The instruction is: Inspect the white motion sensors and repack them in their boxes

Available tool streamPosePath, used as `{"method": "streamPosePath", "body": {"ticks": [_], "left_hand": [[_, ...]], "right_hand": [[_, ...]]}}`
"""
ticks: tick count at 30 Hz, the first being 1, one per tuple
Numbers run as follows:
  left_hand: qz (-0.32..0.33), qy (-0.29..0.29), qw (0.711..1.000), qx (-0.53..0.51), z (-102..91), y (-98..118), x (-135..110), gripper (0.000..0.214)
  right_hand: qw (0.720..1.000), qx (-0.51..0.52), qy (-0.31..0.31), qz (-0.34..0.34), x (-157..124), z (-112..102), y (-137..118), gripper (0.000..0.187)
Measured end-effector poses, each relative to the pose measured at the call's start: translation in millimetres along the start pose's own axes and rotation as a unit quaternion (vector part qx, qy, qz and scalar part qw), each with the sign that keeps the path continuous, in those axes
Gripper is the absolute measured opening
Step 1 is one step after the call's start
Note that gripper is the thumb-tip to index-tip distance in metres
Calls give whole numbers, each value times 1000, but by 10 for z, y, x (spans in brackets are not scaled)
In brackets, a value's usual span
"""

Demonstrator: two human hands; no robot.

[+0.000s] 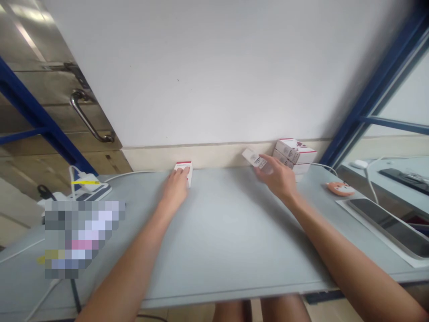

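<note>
My left hand (177,181) is closed over a small white box (188,166) with a red top edge, which sits on the table near the wall. In my right hand (276,176), a similar white box (252,157) with dark print is held tilted above the table. Just behind that hand stands a stack of white boxes (303,156) with red edges. My right hand hides part of this stack's front.
A white power strip (102,192) with plugs lies at the left, behind a blurred-out object (83,239). An orange mouse (340,188) and a dark keyboard (389,226) on a white sheet are at the right. Blue frames (365,100) flank the wall.
</note>
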State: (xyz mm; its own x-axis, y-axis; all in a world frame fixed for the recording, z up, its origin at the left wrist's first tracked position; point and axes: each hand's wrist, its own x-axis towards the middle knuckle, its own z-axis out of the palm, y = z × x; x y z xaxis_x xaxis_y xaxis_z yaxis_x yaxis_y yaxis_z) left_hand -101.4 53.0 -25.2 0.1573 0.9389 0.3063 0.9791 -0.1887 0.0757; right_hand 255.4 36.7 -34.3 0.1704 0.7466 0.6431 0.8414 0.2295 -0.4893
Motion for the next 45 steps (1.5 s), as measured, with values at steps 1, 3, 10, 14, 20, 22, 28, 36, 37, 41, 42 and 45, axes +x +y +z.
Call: {"method": "streamPosePath", "body": {"ticks": [1, 3, 10, 14, 20, 22, 28, 36, 37, 41, 42, 45], "left_hand": [[4, -5, 1000, -7, 0, -50, 18, 65], [12, -12, 1000, -21, 6, -131, 51, 68], [68, 20, 991, -116, 68, 274, -42, 63], [22, 33, 900, -434, 116, 783, -141, 46], [20, 76, 803, -591, 118, 939, -195, 52], [85, 110, 819, -557, 80, 933, -242, 51], [218, 163, 853, -445, -41, 1005, -379, 49], [261, 178, 866, -387, -58, 1056, -412, 68], [270, 183, 866, -379, -61, 1059, -419, 74], [321, 185, 852, -369, -80, 1069, -464, 90], [339, 194, 850, -354, -93, 1072, -477, 86], [380, 259, 848, -262, -158, 1083, -505, 64]], "right_hand": [[998, 55, -8, 31, -20, 5, -63, 49], [975, 191, -33, 108, -76, 48, -188, 52], [775, 504, -157, 347, -303, 293, -466, 36], [738, 560, -211, 312, -326, 285, -452, 33], [850, 429, -274, 136, -360, 120, -527, 45], [882, 394, -251, 56, -390, 75, -591, 47], [925, 343, -148, -61, -429, 32, -645, 40], [952, 269, -142, -39, -346, -104, -575, 25], [953, 273, -129, -32, -331, -125, -588, 29], [950, 294, -96, 47, -258, -194, -643, 57], [944, 304, -103, 70, -240, -202, -651, 58], [911, 363, -150, 126, -207, -193, -655, 40]]}}
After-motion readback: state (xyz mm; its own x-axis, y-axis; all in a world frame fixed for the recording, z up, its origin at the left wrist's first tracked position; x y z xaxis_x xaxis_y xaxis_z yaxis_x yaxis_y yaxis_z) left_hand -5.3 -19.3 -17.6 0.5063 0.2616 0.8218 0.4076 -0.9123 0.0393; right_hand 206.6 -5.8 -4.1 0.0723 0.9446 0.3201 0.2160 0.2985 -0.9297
